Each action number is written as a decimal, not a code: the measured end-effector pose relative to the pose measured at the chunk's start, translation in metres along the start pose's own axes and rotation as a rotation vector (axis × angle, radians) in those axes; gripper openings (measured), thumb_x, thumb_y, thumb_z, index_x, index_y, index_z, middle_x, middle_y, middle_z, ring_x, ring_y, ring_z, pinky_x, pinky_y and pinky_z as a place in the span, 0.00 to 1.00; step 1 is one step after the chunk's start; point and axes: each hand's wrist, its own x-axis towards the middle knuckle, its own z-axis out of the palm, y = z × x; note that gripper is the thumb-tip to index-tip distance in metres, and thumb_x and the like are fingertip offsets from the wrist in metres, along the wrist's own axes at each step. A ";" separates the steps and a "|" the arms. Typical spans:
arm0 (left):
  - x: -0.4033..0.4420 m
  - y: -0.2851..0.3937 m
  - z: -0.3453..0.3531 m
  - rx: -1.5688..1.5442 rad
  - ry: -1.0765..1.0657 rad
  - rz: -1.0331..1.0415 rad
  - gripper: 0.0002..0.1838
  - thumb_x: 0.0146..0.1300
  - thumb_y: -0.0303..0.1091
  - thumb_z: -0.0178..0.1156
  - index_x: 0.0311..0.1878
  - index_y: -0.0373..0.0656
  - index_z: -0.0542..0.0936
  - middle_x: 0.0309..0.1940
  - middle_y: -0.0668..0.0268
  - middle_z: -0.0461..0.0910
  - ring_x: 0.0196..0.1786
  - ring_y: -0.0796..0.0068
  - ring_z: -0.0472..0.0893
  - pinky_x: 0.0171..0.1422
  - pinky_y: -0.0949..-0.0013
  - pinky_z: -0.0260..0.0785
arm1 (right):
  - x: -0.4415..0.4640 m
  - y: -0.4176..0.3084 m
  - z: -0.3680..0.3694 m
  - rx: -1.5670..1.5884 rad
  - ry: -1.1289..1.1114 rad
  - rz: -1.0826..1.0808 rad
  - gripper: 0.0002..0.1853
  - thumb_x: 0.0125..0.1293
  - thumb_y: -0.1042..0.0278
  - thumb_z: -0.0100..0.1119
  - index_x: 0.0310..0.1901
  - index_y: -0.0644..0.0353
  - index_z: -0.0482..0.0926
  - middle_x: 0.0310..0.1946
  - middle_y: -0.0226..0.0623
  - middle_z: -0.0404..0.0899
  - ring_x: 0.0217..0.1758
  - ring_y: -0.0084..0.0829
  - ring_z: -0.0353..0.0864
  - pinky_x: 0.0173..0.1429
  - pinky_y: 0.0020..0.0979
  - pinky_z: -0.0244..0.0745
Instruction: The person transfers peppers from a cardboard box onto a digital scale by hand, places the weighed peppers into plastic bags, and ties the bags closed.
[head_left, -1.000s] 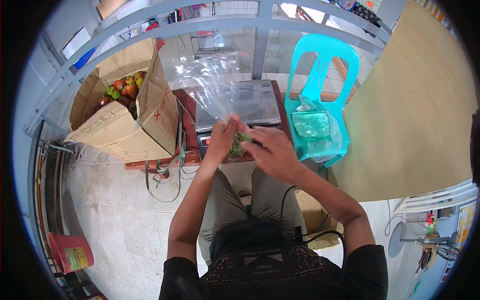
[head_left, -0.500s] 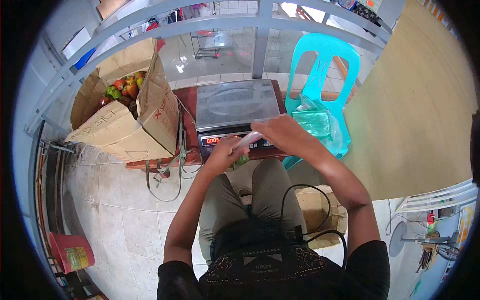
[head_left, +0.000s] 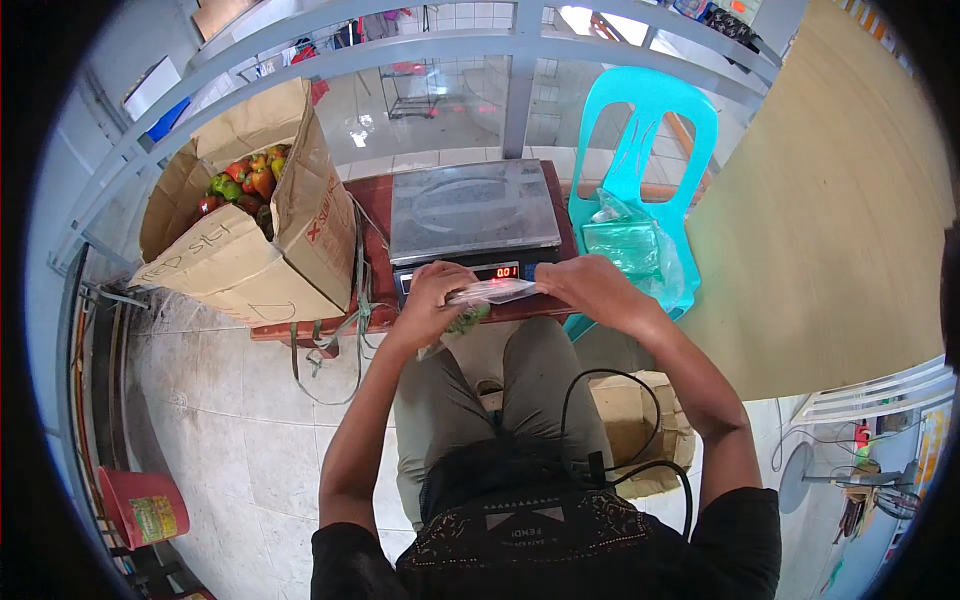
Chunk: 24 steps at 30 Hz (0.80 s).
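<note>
Clear plastic bag [head_left: 503,291] stretches just before the scale [head_left: 475,208], left hand [head_left: 432,303] closed round it by green contents [head_left: 468,319], right hand [head_left: 592,288] pinching its free end; judged light, soft and slippery, best held where gathered

We saw a clear, colourless plastic bag [head_left: 508,290] with green contents [head_left: 468,318], a silver-grey-topped rectangular weighing scale [head_left: 475,205] with glowing red digits [head_left: 507,272], and a dark-red tabletop [head_left: 376,215]. We noted a turquoise plastic chair [head_left: 628,165], a light-brown cardboard box [head_left: 270,285] printed in red, and rounded peppers [head_left: 262,182] in red, orange and green.
</note>
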 end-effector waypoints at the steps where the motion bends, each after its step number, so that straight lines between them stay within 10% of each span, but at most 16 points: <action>1: 0.000 0.002 -0.004 0.037 -0.013 0.018 0.17 0.50 0.26 0.61 0.46 0.39 0.80 0.47 0.59 0.80 0.57 0.57 0.74 0.66 0.57 0.57 | -0.003 0.002 -0.001 -0.032 -0.016 0.033 0.10 0.68 0.60 0.55 0.40 0.59 0.74 0.31 0.42 0.77 0.41 0.46 0.79 0.44 0.46 0.70; 10: 0.010 0.020 -0.001 0.492 -0.062 0.115 0.13 0.53 0.29 0.59 0.43 0.40 0.78 0.41 0.62 0.78 0.52 0.59 0.73 0.61 0.58 0.59 | -0.002 -0.044 0.016 -0.340 0.205 0.040 0.42 0.60 0.67 0.62 0.74 0.55 0.53 0.61 0.46 0.69 0.74 0.47 0.57 0.77 0.54 0.44; 14: 0.007 0.013 0.014 0.576 -0.027 0.123 0.14 0.53 0.29 0.59 0.45 0.39 0.78 0.44 0.62 0.78 0.53 0.60 0.72 0.61 0.58 0.59 | 0.027 -0.053 0.071 -0.411 0.292 0.051 0.36 0.63 0.67 0.59 0.71 0.62 0.57 0.54 0.51 0.75 0.67 0.46 0.69 0.71 0.50 0.59; 17: 0.002 0.006 0.012 0.550 -0.029 0.101 0.15 0.53 0.29 0.60 0.45 0.40 0.79 0.44 0.62 0.78 0.54 0.61 0.72 0.61 0.58 0.59 | 0.035 -0.026 0.103 0.202 0.092 0.267 0.22 0.66 0.69 0.55 0.60 0.63 0.69 0.40 0.48 0.79 0.52 0.45 0.80 0.56 0.45 0.72; 20: -0.007 0.007 -0.001 0.363 -0.110 0.020 0.13 0.54 0.29 0.61 0.45 0.41 0.80 0.44 0.61 0.78 0.53 0.59 0.72 0.62 0.57 0.59 | 0.024 -0.010 0.097 0.228 0.214 0.048 0.11 0.68 0.67 0.54 0.47 0.64 0.76 0.30 0.44 0.78 0.37 0.40 0.81 0.43 0.40 0.73; 24: -0.006 0.011 -0.014 0.085 -0.201 0.043 0.13 0.60 0.32 0.64 0.49 0.43 0.81 0.45 0.61 0.79 0.54 0.58 0.75 0.65 0.58 0.61 | 0.012 -0.002 0.052 0.646 -0.191 0.064 0.11 0.71 0.62 0.54 0.40 0.62 0.77 0.30 0.37 0.77 0.35 0.30 0.77 0.41 0.33 0.71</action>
